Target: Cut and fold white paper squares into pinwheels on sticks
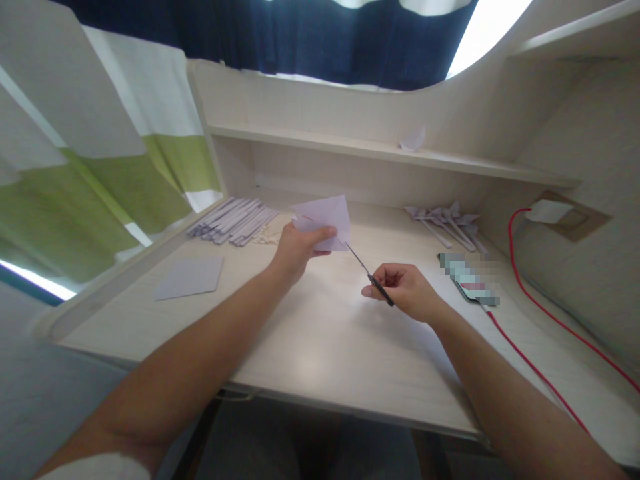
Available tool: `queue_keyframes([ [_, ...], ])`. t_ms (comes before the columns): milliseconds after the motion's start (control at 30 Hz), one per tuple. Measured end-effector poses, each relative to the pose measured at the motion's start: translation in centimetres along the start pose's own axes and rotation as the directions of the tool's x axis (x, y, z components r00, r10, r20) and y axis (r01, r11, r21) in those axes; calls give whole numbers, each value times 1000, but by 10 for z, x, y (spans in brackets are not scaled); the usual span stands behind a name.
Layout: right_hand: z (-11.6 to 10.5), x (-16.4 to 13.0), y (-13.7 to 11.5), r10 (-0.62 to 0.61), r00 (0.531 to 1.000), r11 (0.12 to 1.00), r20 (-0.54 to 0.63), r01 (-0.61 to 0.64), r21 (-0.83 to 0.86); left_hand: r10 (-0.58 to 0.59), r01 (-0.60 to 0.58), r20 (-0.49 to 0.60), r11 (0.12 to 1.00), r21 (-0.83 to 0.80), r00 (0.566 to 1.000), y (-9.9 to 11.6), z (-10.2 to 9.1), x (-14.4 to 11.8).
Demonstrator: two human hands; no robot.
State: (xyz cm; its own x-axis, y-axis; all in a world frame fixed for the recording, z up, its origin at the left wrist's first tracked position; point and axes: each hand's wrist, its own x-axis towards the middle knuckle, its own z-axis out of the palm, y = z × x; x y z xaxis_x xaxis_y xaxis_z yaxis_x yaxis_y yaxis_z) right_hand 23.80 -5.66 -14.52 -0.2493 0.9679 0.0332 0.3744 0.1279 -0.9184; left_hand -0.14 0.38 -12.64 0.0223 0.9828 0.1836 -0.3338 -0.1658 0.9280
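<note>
My left hand (297,248) pinches a pale lilac sheet of paper (327,213) over the middle of the desk, thumb on top. In my right hand (405,290) is a pair of scissors (377,285) with dark handles, my fingers closed around them. The scissors' blades reach up and left to the lower right edge of the paper. Whether the blades are parted is too small to tell. To the left of my left hand, a flat stack of square paper (193,278) lies on the desk.
Many narrow paper strips (233,221) are piled at the back left, beside small pale bits (267,235). Folded paper pieces on sticks (447,223) lie at the back right. A phone (467,280) with a red cable (535,370) rests on the right. A paper scrap (413,140) sits on the shelf (350,145).
</note>
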Motion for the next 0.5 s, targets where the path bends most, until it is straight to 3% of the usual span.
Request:
queue_keyframes([
  [500, 0, 1, 1, -9, 1000, 1000, 22, 9, -10, 17, -18, -13, 999, -28, 1000, -2, 0, 2],
])
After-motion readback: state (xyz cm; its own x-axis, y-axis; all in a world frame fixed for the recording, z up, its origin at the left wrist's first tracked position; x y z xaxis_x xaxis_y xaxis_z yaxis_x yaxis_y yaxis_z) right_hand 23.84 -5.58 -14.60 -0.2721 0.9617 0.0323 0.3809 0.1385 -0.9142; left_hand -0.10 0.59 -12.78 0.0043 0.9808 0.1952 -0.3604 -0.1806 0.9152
